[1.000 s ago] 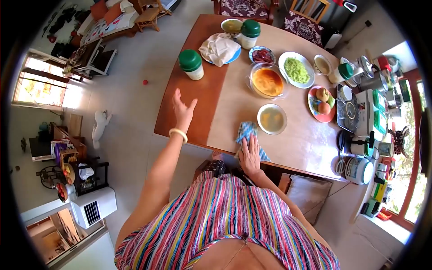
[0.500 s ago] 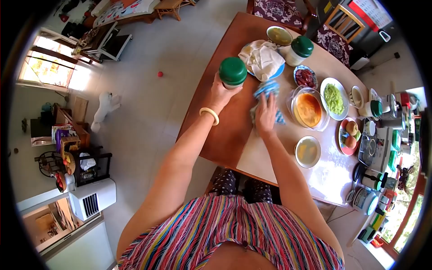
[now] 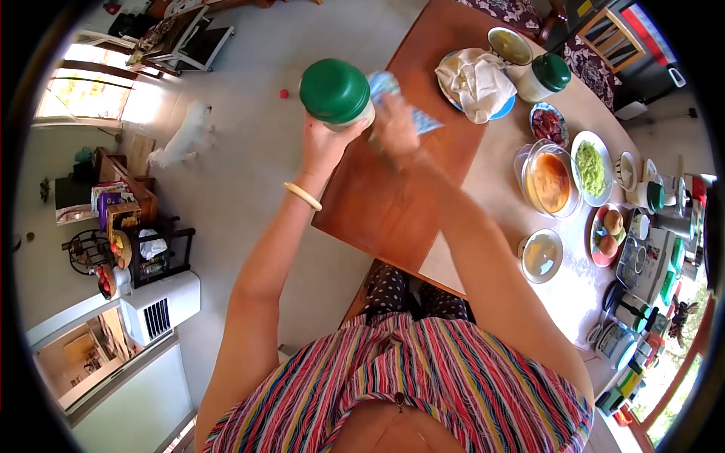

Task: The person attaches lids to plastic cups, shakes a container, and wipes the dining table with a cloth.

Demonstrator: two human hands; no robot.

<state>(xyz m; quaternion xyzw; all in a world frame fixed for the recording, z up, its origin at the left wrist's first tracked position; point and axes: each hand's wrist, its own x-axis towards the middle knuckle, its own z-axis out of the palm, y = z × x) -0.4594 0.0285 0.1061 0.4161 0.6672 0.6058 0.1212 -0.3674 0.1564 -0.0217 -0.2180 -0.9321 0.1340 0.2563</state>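
Observation:
A jar with a green lid [image 3: 334, 90] is held up in my left hand [image 3: 326, 143], its fingers wrapped round the pale body below the lid. Close beside it, my right hand [image 3: 396, 130] grips a blue-and-white checked cloth [image 3: 424, 121] over the brown left part of the table [image 3: 423, 204]. The right hand is blurred by motion. Part of the cloth shows behind the jar, and whether it touches the jar I cannot tell. To the right lies a crumpled cream cloth [image 3: 472, 81] on a blue plate [image 3: 504, 108].
Further right stand a second green-lidded jar [image 3: 550, 73], a bowl of red pieces [image 3: 549, 123], a glass bowl with orange contents [image 3: 550, 183], a plate of shredded green food [image 3: 590, 167] and a bowl of pale liquid [image 3: 541, 257]. A white dog [image 3: 185, 136] is on the floor.
The jar in my left hand has moved left and come up closer to the camera. My right hand has carried the checked cloth left from the table's middle, beside the jar.

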